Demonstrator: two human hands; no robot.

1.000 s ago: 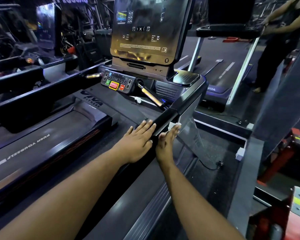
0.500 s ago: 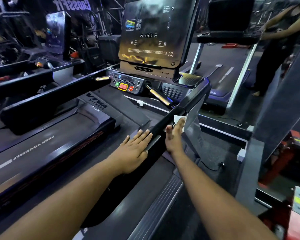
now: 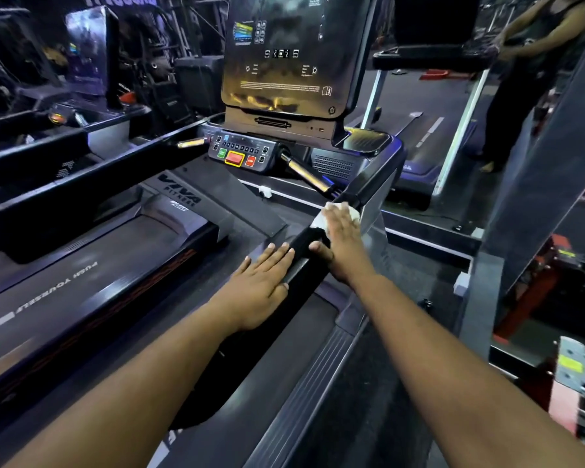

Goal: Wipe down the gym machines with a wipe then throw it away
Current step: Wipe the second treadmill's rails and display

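Right hand (image 3: 340,238) presses the wipe (image 3: 319,221) flat on the handrail (image 3: 362,189), left hand (image 3: 260,282) resting open; person should keep firm, even pressure toward the far end.

Treadmill handrail (image 3: 304,261) is running diagonally twd the console, carrying a white wipe (image 3: 320,221) that's lying on top of it. Right hand (image 3: 340,241) is pressing flat on the wipe; left hand (image 3: 260,285) is resting flat on rail's inner side, just behind.
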